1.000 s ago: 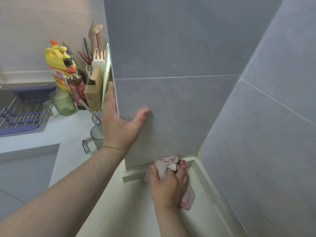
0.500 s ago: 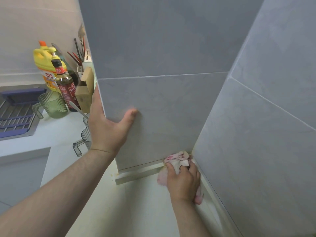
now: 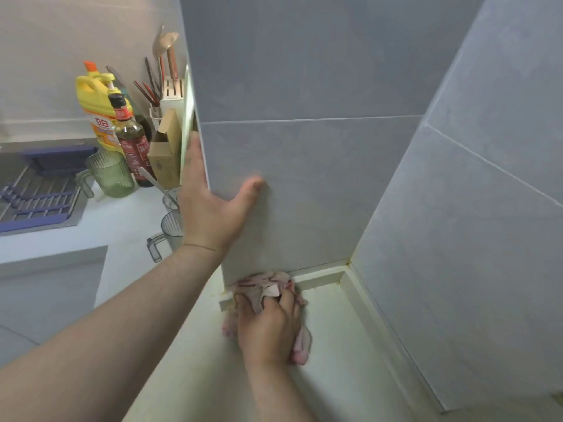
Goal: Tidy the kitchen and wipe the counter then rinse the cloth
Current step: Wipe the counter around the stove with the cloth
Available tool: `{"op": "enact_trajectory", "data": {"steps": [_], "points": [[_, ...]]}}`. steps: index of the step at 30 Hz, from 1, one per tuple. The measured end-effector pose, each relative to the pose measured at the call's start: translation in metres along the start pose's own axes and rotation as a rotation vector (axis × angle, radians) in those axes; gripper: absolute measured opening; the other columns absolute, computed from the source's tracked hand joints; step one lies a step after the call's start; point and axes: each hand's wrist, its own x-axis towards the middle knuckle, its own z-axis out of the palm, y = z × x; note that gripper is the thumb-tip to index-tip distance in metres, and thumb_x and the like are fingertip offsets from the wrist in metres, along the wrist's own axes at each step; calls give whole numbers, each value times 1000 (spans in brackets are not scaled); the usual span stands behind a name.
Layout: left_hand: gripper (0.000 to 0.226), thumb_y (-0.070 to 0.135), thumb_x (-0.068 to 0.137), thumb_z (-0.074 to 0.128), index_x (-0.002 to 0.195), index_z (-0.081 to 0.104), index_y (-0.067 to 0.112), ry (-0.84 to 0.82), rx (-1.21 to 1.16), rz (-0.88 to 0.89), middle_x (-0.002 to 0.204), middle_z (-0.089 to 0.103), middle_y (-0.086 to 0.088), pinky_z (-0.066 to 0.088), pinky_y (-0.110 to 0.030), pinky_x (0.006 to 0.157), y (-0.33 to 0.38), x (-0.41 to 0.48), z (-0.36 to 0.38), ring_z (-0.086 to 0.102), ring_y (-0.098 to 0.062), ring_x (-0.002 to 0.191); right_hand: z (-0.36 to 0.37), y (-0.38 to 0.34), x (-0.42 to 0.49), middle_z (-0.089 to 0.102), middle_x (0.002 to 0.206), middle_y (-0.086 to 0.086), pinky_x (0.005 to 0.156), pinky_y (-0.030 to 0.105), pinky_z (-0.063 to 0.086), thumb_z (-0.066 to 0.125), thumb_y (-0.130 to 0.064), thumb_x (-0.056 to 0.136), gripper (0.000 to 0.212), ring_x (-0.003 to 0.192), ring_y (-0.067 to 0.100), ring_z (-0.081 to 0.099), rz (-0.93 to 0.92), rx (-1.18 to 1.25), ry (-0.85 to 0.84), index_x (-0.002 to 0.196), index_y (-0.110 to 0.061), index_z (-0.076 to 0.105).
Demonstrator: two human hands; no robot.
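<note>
Head view: clock bearings are read from the middle of the frame, with 12 at the top.
Cloth: a pink and white cloth lies bunched at 6 o'clock. It is pressed onto the counter at the foot of the grey tiled pillar.
Right hand: the right hand sits on top of the cloth. Its fingers are curled into the folds and clamp it.
Left hand: the left hand is at 9 o'clock, well apart from the right. Its palm is flat on the pillar's outer corner and its thumb is spread across the facing tile. One straight finger runs up the edge, and the others are hidden round the corner.
Edges: a raised kerb runs along the pillar's base from the cloth toward 4 o'clock, where it meets the right wall in an inner corner. A second kerb follows that wall down to 5 o'clock.
Open room: pale counter surface stretches from the cloth toward 5 and 6 o'clock, boxed in by both kerbs.
Crowded side: a clear measuring cup stands just beside the left wrist at 9 o'clock. At 10 o'clock a green mug, a dark sauce bottle, a yellow detergent bottle and a cardboard box stand close together.
Sink: the sink holds a blue rack at the far 9 o'clock edge.
</note>
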Motion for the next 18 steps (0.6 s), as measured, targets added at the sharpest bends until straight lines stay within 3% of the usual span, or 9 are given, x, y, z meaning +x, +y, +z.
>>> {"op": "enact_trajectory", "data": {"steps": [4,9,12,18], "points": [[105,76,71,62,142,43,0,-33,20,-11,140,52,-12,42,-48,106,-4,3,-1,49,-24,132,-7,36,26,64,128,16,94,37,48,66,-61,66,63,111,35,60,37,8,29,101,-9,77],[106,76,71,60,143,41,1,-47,28,-8,141,51,-13,41,-48,106,-4,2,-1,48,-25,132,-34,67,68,65,122,20,90,41,49,81,-48,68,53,102,40,62,129,-165,23,94,-2,77],[107,78,71,59,144,39,2,-41,42,-11,143,49,-12,40,-49,107,-5,2,-1,46,-25,134,-49,77,82,63,109,19,88,41,46,76,-43,78,45,100,39,57,207,-229,-35,95,-2,74],[106,78,69,59,145,39,6,-27,40,-27,142,51,-8,41,-48,107,-5,1,0,47,-22,133,-57,67,81,59,111,17,84,40,48,70,-36,85,35,100,38,57,172,-281,-139,101,-5,72]]}}
